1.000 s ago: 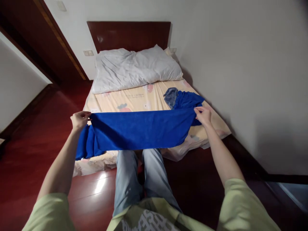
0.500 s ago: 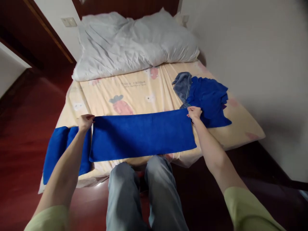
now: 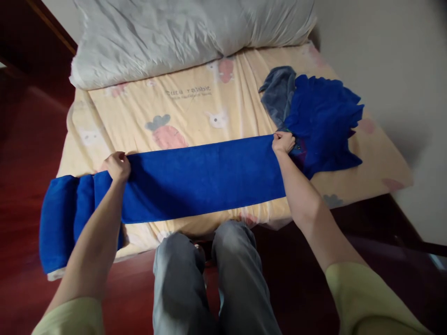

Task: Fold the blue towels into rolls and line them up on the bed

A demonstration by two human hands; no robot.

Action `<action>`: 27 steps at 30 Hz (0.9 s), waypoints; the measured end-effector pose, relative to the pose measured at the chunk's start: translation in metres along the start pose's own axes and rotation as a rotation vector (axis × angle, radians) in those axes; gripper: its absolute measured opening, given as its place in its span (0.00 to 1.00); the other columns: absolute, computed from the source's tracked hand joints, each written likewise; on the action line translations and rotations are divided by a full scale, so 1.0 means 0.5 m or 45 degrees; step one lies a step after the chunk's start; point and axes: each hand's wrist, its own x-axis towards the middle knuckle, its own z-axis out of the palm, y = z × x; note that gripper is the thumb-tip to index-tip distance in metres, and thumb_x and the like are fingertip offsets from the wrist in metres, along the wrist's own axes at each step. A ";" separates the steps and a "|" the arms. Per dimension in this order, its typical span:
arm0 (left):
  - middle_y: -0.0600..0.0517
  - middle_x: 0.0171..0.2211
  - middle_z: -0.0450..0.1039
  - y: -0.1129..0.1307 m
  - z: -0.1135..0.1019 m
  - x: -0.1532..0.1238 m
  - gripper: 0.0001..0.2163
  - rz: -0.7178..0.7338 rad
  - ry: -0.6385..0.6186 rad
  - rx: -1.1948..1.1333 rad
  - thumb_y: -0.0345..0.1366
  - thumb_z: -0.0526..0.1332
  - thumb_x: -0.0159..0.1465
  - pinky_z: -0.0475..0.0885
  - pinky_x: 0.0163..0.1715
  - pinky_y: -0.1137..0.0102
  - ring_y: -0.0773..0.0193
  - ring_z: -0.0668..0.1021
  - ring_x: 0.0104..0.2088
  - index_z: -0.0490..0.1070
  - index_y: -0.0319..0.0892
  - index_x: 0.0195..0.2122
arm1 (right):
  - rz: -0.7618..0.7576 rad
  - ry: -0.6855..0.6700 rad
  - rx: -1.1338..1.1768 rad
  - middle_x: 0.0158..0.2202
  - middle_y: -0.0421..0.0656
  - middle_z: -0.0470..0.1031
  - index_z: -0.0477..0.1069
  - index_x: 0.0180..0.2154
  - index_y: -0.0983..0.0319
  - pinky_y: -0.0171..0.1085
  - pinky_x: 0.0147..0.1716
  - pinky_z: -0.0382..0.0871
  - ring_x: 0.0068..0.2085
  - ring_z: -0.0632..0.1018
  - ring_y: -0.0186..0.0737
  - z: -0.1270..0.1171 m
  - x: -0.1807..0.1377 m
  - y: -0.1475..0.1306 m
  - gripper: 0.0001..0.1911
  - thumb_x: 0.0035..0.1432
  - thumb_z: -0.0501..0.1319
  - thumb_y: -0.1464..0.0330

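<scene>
Hands (image 3: 119, 166) (image 3: 283, 142) — two — pinch one flat blue cloth (image 3: 206, 179).

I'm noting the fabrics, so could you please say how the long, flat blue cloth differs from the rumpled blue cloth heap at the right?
The long, flat blue cloth is smooth with straight edges, while the rumpled blue cloth heap is creased and uneven in outline. The long cloth stretches wider; the heap is bunched. The left hand and right hand hold the long cloth's far corners; neither grips the heap. Both are blue.
</scene>
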 end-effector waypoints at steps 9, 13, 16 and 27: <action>0.36 0.78 0.46 0.232 0.119 -0.233 0.33 0.595 -0.367 0.130 0.48 0.51 0.74 0.45 0.72 0.33 0.36 0.47 0.78 0.56 0.37 0.76 | -1.058 -0.481 -0.093 0.76 0.53 0.58 0.64 0.71 0.66 0.59 0.75 0.51 0.77 0.58 0.54 0.065 -0.334 -0.164 0.29 0.75 0.48 0.63; 0.38 0.77 0.49 0.307 0.187 -0.289 0.32 0.794 -0.464 0.098 0.45 0.47 0.75 0.42 0.76 0.41 0.42 0.50 0.78 0.58 0.34 0.76 | -1.244 -0.762 -0.139 0.78 0.48 0.53 0.59 0.74 0.66 0.57 0.79 0.37 0.79 0.52 0.48 0.134 -0.477 -0.216 0.31 0.76 0.44 0.63; 0.40 0.78 0.49 0.301 0.199 -0.286 0.32 0.800 -0.426 0.058 0.46 0.48 0.74 0.42 0.76 0.43 0.43 0.51 0.78 0.59 0.36 0.76 | -1.205 -0.744 -0.142 0.79 0.47 0.49 0.54 0.76 0.66 0.54 0.79 0.34 0.80 0.49 0.45 0.153 -0.478 -0.216 0.32 0.77 0.45 0.61; 0.30 0.78 0.39 0.071 0.084 -0.137 0.49 0.251 -0.162 0.073 0.67 0.44 0.71 0.41 0.74 0.35 0.27 0.45 0.77 0.53 0.22 0.75 | -0.587 -0.453 -0.396 0.79 0.58 0.44 0.47 0.75 0.79 0.51 0.77 0.36 0.80 0.47 0.50 0.029 -0.145 -0.001 0.35 0.79 0.46 0.62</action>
